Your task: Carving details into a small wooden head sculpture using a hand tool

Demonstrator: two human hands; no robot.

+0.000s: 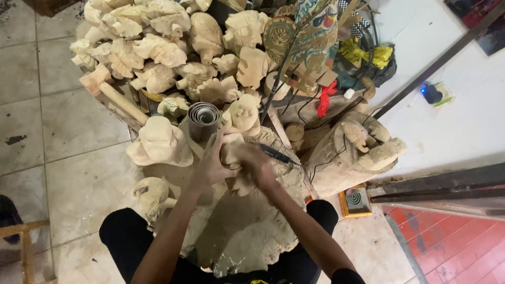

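Note:
My left hand (211, 164) grips a pale carved wooden piece (230, 148) from its left side, over a dusty stump-like work block (247, 226). My right hand (253, 160) presses on the same piece from the right, fingers curled; whether it holds a small tool or sandpaper is hidden. A dark-handled tool (276, 154) lies on the block just right of my right hand. A roll of grey sandpaper (203, 119) stands just beyond my left hand.
A heap of unfinished wooden carvings (158, 47) fills the area ahead. A wooden mallet (108, 89) lies at the heap's left. A larger carved figure (363, 144) stands to the right, near a small yellow box (355, 201). Grey floor tiles lie left.

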